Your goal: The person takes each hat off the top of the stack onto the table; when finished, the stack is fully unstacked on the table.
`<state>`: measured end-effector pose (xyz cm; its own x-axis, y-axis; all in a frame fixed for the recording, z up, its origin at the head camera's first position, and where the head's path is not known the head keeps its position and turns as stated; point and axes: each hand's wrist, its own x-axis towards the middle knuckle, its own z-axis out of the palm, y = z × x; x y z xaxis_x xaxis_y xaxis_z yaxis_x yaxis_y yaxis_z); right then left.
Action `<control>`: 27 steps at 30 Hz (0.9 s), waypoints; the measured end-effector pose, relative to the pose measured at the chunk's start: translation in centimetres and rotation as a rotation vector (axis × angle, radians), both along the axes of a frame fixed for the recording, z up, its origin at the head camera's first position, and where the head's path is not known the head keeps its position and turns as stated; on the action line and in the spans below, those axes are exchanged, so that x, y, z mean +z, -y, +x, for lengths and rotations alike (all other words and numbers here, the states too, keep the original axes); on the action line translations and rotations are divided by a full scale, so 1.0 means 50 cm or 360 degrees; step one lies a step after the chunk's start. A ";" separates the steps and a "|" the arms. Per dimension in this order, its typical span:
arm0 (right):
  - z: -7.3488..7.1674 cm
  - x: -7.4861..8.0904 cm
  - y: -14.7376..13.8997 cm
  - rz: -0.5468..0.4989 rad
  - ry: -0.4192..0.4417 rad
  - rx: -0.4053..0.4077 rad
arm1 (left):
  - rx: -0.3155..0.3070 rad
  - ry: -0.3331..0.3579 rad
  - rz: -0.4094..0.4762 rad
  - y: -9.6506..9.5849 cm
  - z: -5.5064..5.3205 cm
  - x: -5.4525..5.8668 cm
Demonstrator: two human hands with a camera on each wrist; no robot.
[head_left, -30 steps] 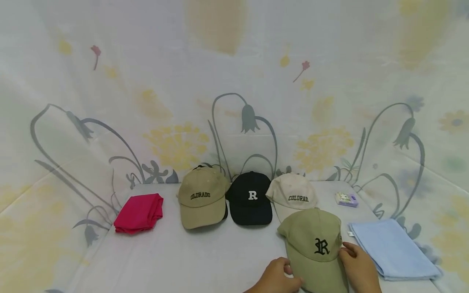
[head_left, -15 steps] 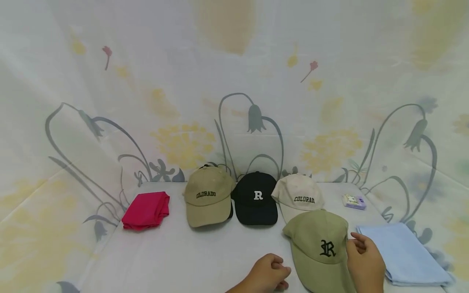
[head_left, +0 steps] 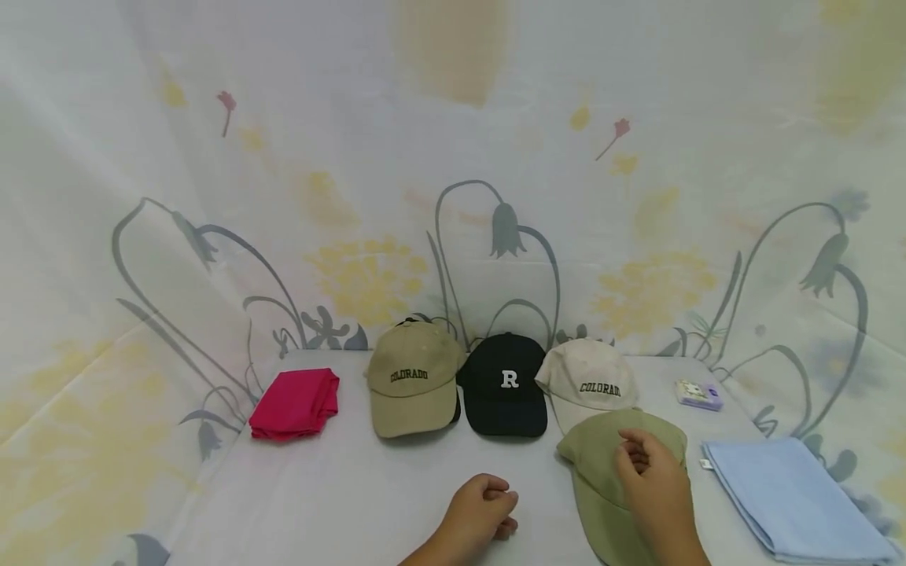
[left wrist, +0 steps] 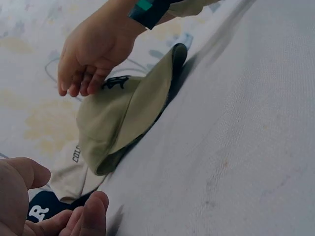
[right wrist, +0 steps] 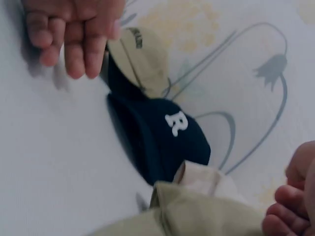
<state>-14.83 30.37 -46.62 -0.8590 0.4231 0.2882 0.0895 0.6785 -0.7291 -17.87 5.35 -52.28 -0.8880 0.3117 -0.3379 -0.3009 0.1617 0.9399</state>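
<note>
An olive green cap (head_left: 602, 464) lies at the right front of the table, its brim towards me. My right hand (head_left: 654, 479) hovers over that cap with loosely bent fingers, hiding most of its black letter, and holds nothing. In the left wrist view the right hand (left wrist: 93, 54) appears just above the crown. My left hand (head_left: 477, 507) is held to the left of the green cap, fingers relaxed and nothing in them. Behind stand a khaki cap (head_left: 414, 413), a black cap (head_left: 504, 417) with a white R, and a cream cap (head_left: 587, 365), partly covered by the green one.
A folded red cloth (head_left: 296, 401) lies at the left of the white table (head_left: 340, 503). On the right are a folded light blue towel (head_left: 793, 495) and a small purple-and-white packet (head_left: 699, 395). A flower-printed curtain (head_left: 382, 157) hangs behind and around.
Both hands have let go of the green cap. The left has drawn away to the left, while the right has lifted and moved left over the crown. The head view has turned slightly left.
</note>
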 end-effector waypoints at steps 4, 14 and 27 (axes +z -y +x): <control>-0.022 0.001 0.025 -0.0022 0.0019 0.0184 | 0.0057 -0.0016 0.0000 0.023 -0.006 0.001; -0.087 -0.011 0.089 0.0013 0.0154 0.0468 | 0.0232 -0.0151 0.0019 0.092 -0.022 0.007; -0.171 -0.037 0.149 -0.0108 0.0075 0.0655 | 0.0393 -0.0209 0.0001 0.178 -0.048 -0.001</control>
